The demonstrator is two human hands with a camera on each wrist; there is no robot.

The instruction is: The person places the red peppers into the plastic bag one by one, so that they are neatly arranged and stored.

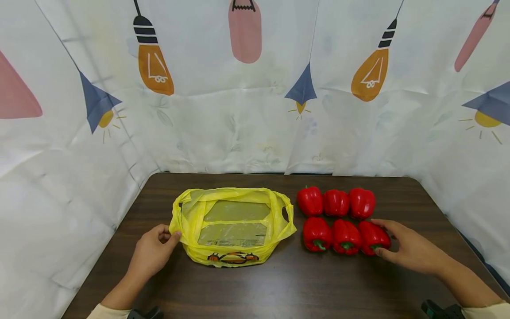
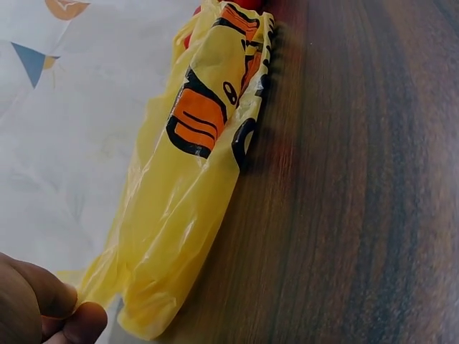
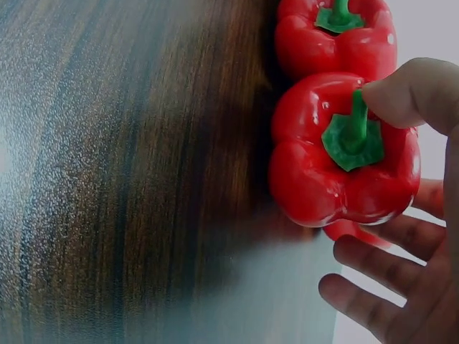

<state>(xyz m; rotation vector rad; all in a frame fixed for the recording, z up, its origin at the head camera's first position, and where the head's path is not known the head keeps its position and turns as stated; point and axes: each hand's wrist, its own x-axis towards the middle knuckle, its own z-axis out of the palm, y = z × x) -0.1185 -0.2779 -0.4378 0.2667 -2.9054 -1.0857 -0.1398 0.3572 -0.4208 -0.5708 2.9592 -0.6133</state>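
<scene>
At the left side of a yellow plastic bag (image 1: 239, 257), my left hand (image 1: 153, 250) pinches the bag's edge between thumb and fingers. The bag lies with its mouth spread wide and its handles to either side; orange and black print shows on its front in the left wrist view. My right hand (image 1: 412, 248) grips the rightmost red bell pepper (image 1: 373, 237) of the front row. Its thumb (image 3: 401, 93) lies by the green stem (image 3: 355, 129), and the other fingers reach behind the pepper. The remaining bell peppers (image 1: 345, 237) sit close together, three at the back and two beside the gripped one.
Everything lies on a dark wood-grain table (image 1: 287, 288). A white curtain (image 1: 255, 133) printed with bulbs, lamps and pencils hangs behind and along both sides. Dark wrist devices (image 1: 440, 310) show at the bottom edge near the sleeves.
</scene>
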